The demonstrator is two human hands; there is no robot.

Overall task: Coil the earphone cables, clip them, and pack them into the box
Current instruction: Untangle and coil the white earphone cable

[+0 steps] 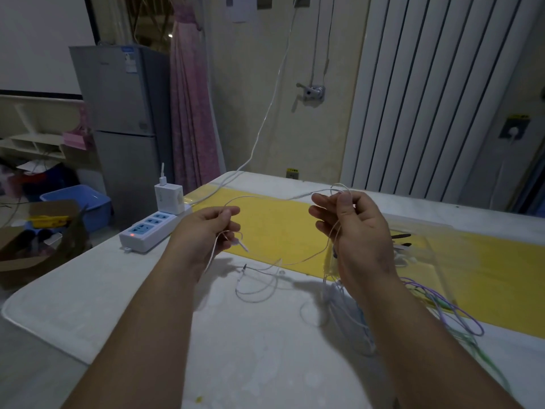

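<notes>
Cable (251, 197) arcs sideways between pinching hands (211, 228) (351, 228) (slack).

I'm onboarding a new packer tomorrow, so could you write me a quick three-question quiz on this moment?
1. True or false: the left hand and the right hand both hold the white earphone cable above the table.
2. What is plugged into the power strip? A) a white charger B) a desk lamp C) nothing
3. Fill in: the loose purple cable lies on the person's ___ side.
Key: 1 true; 2 A; 3 right.
</notes>
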